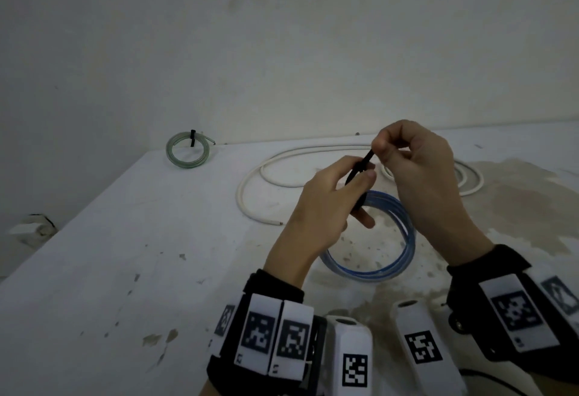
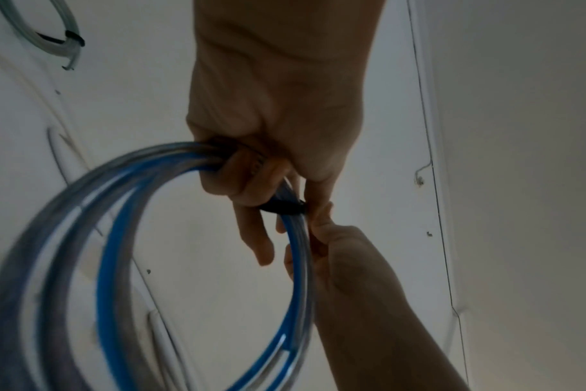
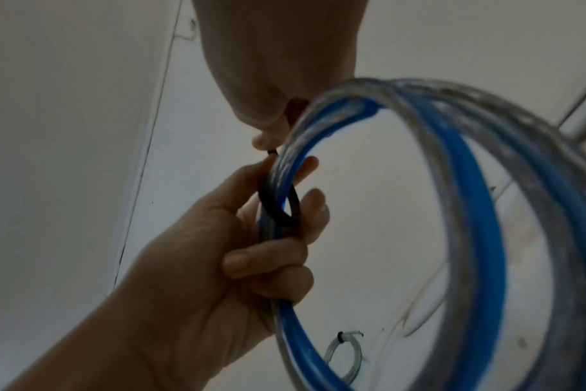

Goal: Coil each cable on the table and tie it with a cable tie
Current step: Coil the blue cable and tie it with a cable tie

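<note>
My left hand (image 1: 326,204) grips the upper side of a coiled blue and clear cable (image 1: 394,257), held up above the table. A black cable tie (image 3: 280,209) loops loosely round the coil's strands just beyond my left fingers (image 3: 271,262). My right hand (image 1: 407,157) pinches the tie's free end (image 1: 365,160) between thumb and fingertips, right above the left hand. In the left wrist view the blue cable (image 2: 191,164) runs out of my left fist, with the tie (image 2: 281,206) and right hand (image 2: 328,238) below it.
A green coiled cable (image 1: 188,151) with a black tie on it lies at the table's far left corner. A long loose white cable (image 1: 266,182) sprawls across the far middle of the table (image 1: 125,254). The wall stands close behind.
</note>
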